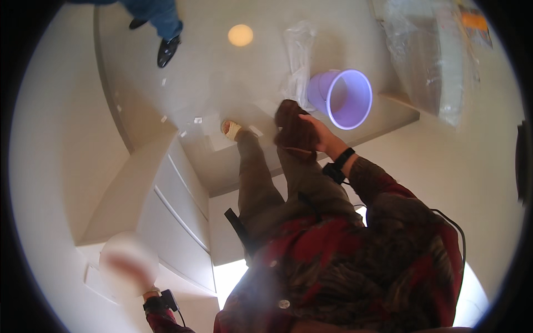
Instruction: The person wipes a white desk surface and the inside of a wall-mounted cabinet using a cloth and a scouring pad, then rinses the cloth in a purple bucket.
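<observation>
My right hand (318, 131) grips a dark brown, soft-looking item (296, 131), perhaps a bunched cloth, above my right leg. Beside it, a purple plastic bucket (320, 87) lies or leans with its round mouth facing up towards the view. At the lower left, my left hand (127, 266) reaches over the white furniture; a pale round blur covers it, so its fingers and anything in them are hidden. Both wrists wear dark straps with small devices.
A white drawer cabinet (179, 200) stands at my left. Clear plastic wrapping (300, 54) lies beyond the bucket, and wrapped panels (424, 66) stand at the upper right. Small white scraps (198, 120) dot the floor. Another person's jeans and black shoe (168, 52) show at the upper left.
</observation>
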Available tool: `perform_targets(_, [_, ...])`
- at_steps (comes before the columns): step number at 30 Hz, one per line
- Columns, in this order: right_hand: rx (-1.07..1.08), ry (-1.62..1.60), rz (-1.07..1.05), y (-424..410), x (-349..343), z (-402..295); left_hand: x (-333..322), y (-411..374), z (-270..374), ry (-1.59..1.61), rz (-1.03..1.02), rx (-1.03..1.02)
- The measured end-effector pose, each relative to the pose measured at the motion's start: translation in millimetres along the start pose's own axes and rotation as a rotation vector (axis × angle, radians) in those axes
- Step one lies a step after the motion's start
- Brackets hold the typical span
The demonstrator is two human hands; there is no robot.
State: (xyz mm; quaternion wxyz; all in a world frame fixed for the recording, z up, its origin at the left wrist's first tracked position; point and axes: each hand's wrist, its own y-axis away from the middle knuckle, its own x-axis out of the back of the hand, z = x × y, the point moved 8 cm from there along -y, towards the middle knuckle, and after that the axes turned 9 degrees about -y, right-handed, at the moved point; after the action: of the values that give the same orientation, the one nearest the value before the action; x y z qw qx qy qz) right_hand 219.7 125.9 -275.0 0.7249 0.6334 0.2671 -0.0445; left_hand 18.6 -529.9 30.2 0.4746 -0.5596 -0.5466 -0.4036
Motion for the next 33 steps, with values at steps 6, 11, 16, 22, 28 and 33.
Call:
perform_targets(6, [0.487,-0.053,0.299,86,184,-95,-4,-3,-11,0.016,-0.206,0.066])
perform_targets(11, [0.764,0.494,0.632,124,236,-175,8,-9,-29,-0.534,-0.584,-0.006])
perform_targets(16, [0.840,0.299,0.589,116,272,-212,78,40,25,-0.466,-0.416,-0.091])
perform_targets(22, [0.424,0.045,0.810,111,389,-168,93,120,181,-0.211,-0.506,-0.251])
perform_targets(28, [0.379,0.158,0.645,87,416,-155,39,160,463,0.386,-0.892,-0.261])
perform_targets(33, [0.475,0.010,0.557,24,407,-186,-24,242,764,0.784,-1.161,-0.564])
